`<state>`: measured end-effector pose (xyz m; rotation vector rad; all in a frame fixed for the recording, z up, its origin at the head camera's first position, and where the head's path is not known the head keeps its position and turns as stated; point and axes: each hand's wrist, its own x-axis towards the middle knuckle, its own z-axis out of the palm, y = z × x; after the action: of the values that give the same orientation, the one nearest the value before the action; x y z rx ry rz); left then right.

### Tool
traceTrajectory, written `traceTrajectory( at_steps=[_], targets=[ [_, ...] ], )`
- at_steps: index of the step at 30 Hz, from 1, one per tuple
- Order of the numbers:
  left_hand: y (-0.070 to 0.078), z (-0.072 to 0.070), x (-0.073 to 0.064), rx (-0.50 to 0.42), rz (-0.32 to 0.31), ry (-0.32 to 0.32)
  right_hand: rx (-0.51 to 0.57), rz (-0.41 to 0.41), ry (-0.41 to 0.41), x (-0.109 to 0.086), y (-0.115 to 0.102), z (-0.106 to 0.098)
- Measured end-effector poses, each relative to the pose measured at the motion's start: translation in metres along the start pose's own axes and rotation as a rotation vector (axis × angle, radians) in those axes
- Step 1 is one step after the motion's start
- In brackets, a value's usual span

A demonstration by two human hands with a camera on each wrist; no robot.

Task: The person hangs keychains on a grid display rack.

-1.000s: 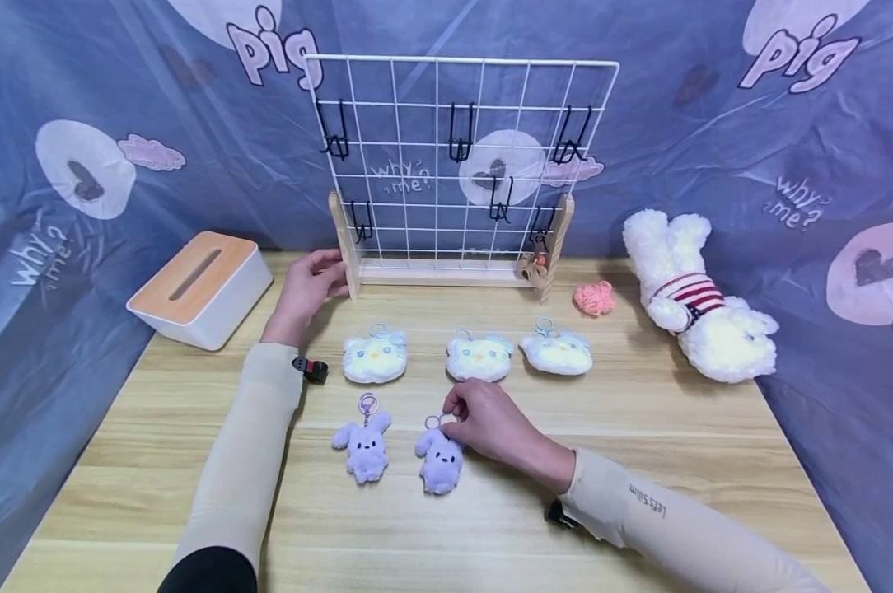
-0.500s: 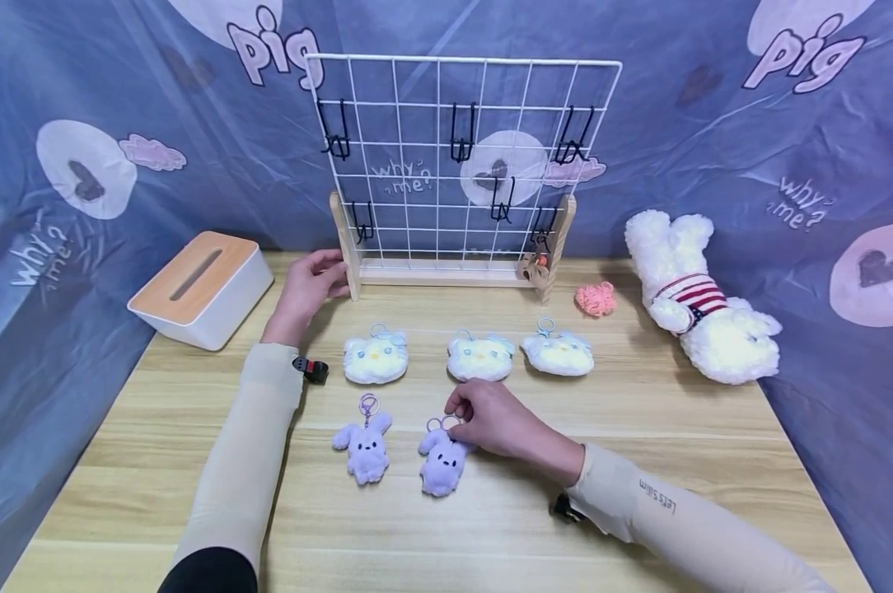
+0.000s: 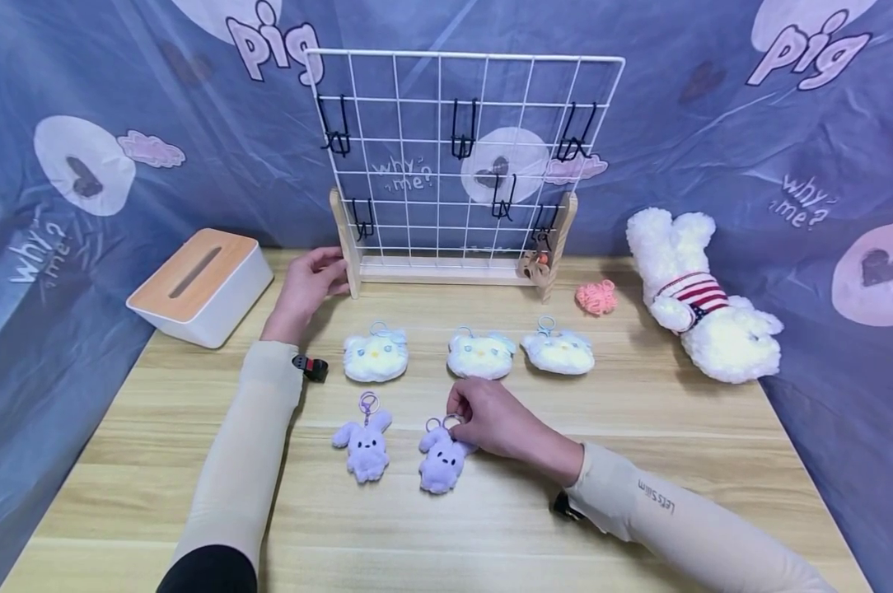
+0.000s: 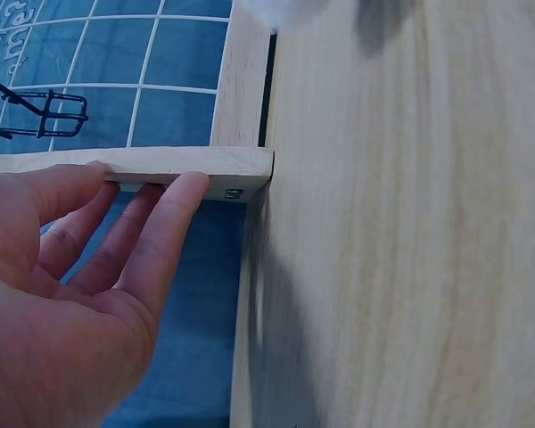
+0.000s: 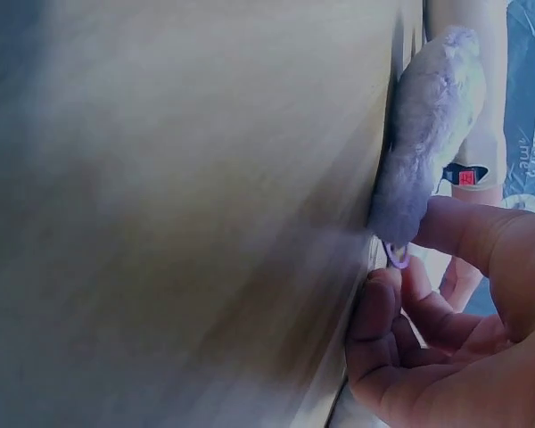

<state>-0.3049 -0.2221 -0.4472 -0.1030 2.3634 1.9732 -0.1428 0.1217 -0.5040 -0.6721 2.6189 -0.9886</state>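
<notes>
I have the right hand [image 3: 497, 418] pinching the fuzzy lavender bunny keychain [image 3: 441, 468] at its ring end, before the white wire-grid rack [image 3: 438, 175], long axis pointing ears-first rackward, while the left hand [image 3: 307, 287], fingers relaxed, touches the rack's wooden upright [image 4: 236, 162].

The right grip [image 3: 494, 418] pinches a purple bunny keychain [image 3: 441, 468] while the left grip [image 3: 309, 288] holds the grid rack [image 3: 438, 173]

The bunny charms [image 3: 368, 453] at lower centre are lilac with black eyes; the cat-face charms [image 3: 376, 361] above are white with pale-blue bows. The wire grid [image 3: 439, 141] is white, its hooks [image 3: 462, 151] black. At right, a white plush [image 3: 698, 296] wears red-and-white stripes.
</notes>
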Motion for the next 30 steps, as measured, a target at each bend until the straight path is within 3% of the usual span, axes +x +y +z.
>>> traceTrajectory(
  at_steps=[8, 13, 18, 30],
  targets=[
    [-0.003, 0.0, -0.001, -0.003, 0.0, -0.004, 0.007, 0.025, -0.061, -0.003, -0.012, -0.01],
    [-0.003, 0.0, 0.0, -0.009, 0.002, 0.005, 0.077, 0.063, -0.097, -0.011, -0.04, -0.03],
    [-0.002, -0.001, 0.0, -0.001, 0.004, 0.004, 0.117, 0.089, -0.104, -0.012, -0.042, -0.034],
    [-0.002, 0.0, 0.002, -0.004, 0.0, 0.005, 0.198, 0.045, -0.077, -0.015, -0.035, -0.034]
  ],
)
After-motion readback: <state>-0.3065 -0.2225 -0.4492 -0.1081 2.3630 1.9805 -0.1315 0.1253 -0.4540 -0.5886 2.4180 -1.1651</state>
